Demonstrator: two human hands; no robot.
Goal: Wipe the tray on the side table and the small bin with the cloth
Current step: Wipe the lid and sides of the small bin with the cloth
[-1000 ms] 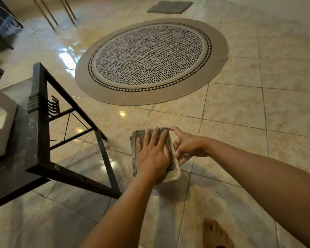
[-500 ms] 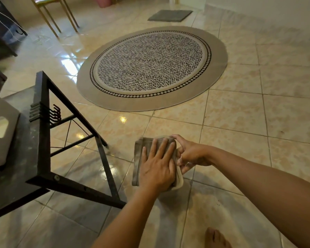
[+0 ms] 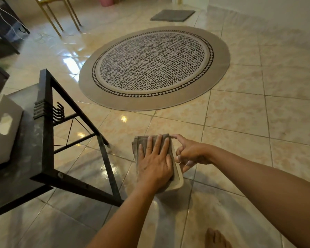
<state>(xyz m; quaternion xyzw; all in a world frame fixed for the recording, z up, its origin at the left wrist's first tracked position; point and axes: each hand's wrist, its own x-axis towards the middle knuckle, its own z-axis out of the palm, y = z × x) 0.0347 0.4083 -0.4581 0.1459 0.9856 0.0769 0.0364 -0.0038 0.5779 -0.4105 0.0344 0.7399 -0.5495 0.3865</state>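
Person's left hand (image 3: 155,165): fingers straight and spread, pressed flat on the cloth.
Grey cloth (image 3: 141,141): under the left palm, covering the tray.
Beige tray (image 3: 178,179): rim showing just right of the left hand; right hand (image 3: 191,153) curled around its edge.
Black side table (image 3: 46,122): left of both hands.

My view has tipped up: chair (image 3: 74,15) legs and a pink container (image 3: 106,1) now show at the top, and the foot (image 3: 216,238) sinks toward the bottom edge. Left hand (image 3: 155,163) has slid the cloth (image 3: 139,140) slightly left, baring more of the tray (image 3: 178,174) rim on the right.
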